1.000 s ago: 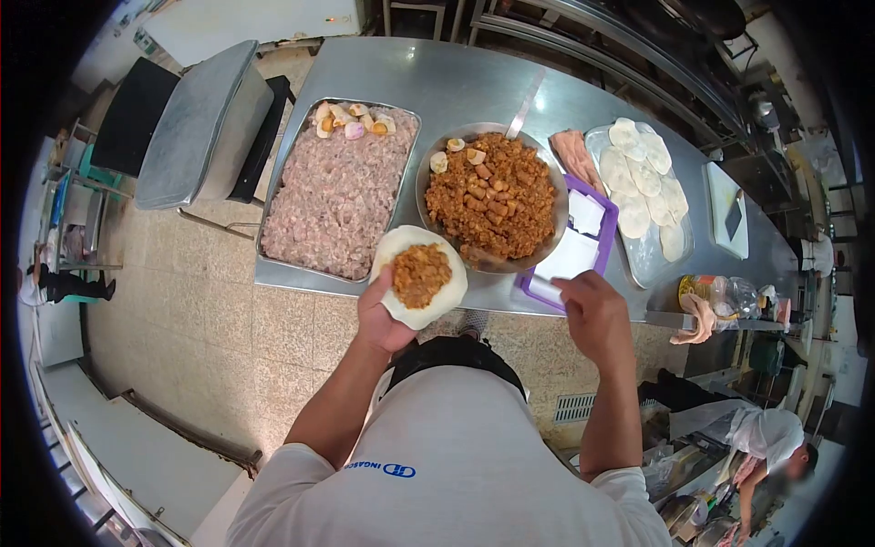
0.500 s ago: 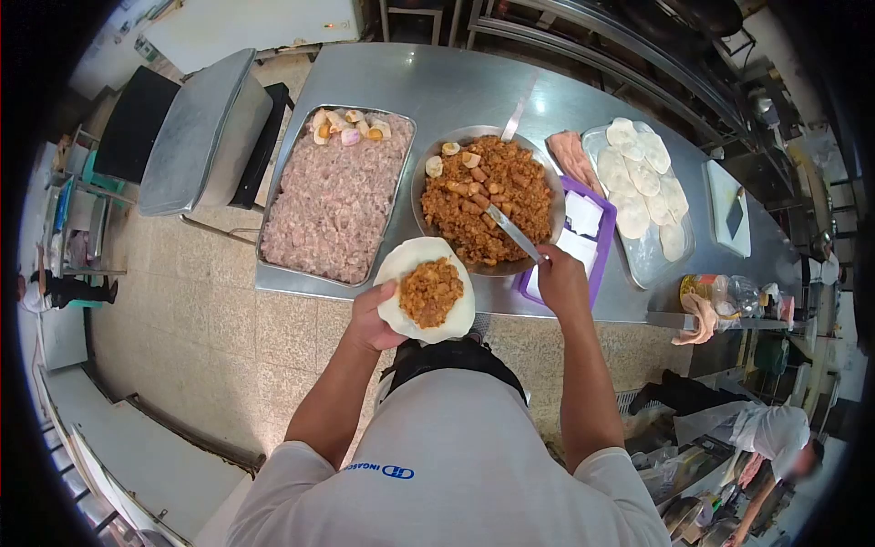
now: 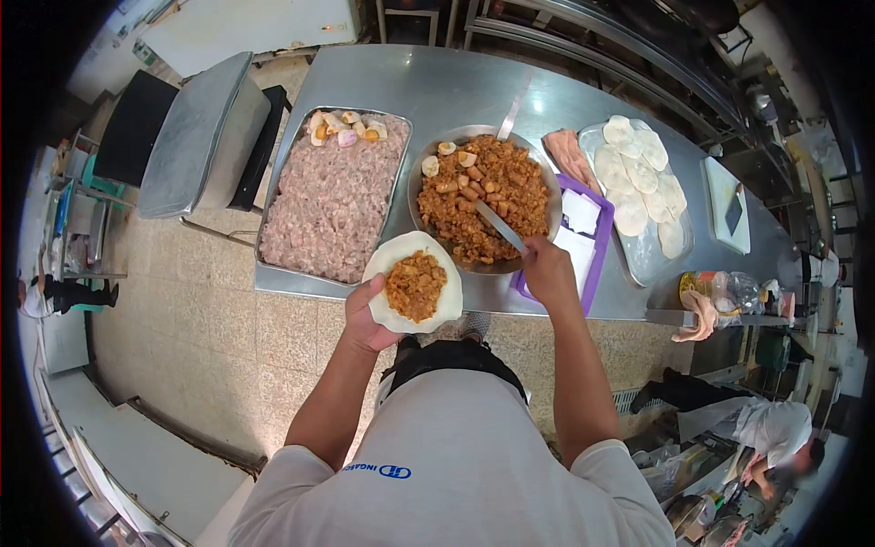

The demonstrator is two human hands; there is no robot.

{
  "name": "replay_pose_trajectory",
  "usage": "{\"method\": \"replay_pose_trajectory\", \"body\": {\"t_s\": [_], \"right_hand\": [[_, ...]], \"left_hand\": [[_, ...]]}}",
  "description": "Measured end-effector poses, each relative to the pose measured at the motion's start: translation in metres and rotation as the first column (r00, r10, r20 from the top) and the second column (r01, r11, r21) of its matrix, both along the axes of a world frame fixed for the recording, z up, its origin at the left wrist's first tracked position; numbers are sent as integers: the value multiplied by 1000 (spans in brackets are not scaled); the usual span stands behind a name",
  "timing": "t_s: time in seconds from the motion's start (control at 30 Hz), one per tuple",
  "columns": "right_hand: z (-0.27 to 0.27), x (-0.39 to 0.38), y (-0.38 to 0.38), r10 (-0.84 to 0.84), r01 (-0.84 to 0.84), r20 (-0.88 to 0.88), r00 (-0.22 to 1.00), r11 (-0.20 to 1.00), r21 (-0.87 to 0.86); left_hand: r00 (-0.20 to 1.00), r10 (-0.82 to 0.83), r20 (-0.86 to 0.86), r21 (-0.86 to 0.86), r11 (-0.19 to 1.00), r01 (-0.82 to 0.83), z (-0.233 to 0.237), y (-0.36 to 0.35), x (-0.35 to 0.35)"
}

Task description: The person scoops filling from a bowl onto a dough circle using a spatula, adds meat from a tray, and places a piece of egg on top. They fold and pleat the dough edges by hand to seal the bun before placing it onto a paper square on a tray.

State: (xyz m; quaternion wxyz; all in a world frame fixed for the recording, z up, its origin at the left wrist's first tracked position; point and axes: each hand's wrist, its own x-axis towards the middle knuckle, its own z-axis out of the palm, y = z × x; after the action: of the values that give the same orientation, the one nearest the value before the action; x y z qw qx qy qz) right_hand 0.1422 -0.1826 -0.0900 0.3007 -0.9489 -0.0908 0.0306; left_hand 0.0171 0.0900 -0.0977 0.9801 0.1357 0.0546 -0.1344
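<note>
My left hand (image 3: 368, 319) supports a round, pale dough disc (image 3: 454, 294) from below, its thumb over the rim. A mound of reddish-brown chunky filling (image 3: 416, 286) sits in the middle of the disc. In my right hand (image 3: 550, 271) is a flat metal spatula (image 3: 501, 227), its handle hidden by the fingers. The blade's tip rests among sausage pieces (image 3: 468, 188) in a round metal bowl (image 3: 556, 193) of the same filling. Boiled egg pieces (image 3: 430, 166) lie at the bowl's left side.
Left of the bowl, a metal tray (image 3: 408, 128) holds pale minced meat topped with egg pieces. A purple tray (image 3: 605, 228) with white papers lies beside a pink cloth (image 3: 570, 157). Farther right are dough discs (image 3: 629, 211) and a white cutting board (image 3: 726, 205). Another person (image 3: 770, 428) bends at lower right.
The spatula and my right hand have shifted slightly left and up, the tip moving among the sausage pieces. My left hand has brought the filled dough disc a little left and tilted it.
</note>
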Motion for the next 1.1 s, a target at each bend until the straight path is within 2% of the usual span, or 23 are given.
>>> {"method": "replay_pose_trajectory", "body": {"t_s": [0.07,0.13,0.23,0.37,0.43,0.57,0.73,0.77,0.83,0.87,0.93,1.0,1.07,1.1], "right_hand": [[-6,4,9,-20,18,-52,998,999,-46],[-13,5,14,-39,41,-35,999,997,62],[-8,0,16,-85,95,-104,991,991,95],[-12,2,18,-84,92,-101,991,993,78],[-16,7,25,-81,85,-37,996,989,122],[-10,8,29,-84,89,-52,995,991,104],[-6,-1,19,-144,153,-55,988,965,213],[-3,-4,16,-140,148,-53,989,965,215],[15,-13,14,-118,97,57,991,954,283],[27,-19,13,-111,91,57,992,955,282],[56,-35,15,-5,-35,232,973,985,169],[63,-52,16,10,-51,223,975,983,176],[66,-64,18,176,-200,297,938,978,52],[64,-69,19,167,-184,311,936,983,26]], "left_hand": [[1000,1,-4,-8,1000,-1,-2,1,0],[1000,3,-29,3,1000,-3,-3,-1,-2],[999,21,-31,4,1000,-21,-5,0,-3],[997,65,-42,-26,997,-66,-5,2,-2],[995,96,-41,-37,995,-97,-6,4,3],[990,126,-68,-42,991,-129,-9,2,12],[978,184,-97,14,983,-183,-3,-3,35],[982,167,-87,-29,985,-170,-3,-5,40],[975,194,-105,-12,980,-197,-2,-9,51],[969,217,-122,4,976,-218,-2,-12,55],[961,237,-139,1,971,-240,0,-18,62],[964,244,-106,-24,968,-248,3,-24,67],[969,225,-104,-46,972,-231,2,-26,68],[972,210,-101,-64,974,-217,2,-27,68]]}}
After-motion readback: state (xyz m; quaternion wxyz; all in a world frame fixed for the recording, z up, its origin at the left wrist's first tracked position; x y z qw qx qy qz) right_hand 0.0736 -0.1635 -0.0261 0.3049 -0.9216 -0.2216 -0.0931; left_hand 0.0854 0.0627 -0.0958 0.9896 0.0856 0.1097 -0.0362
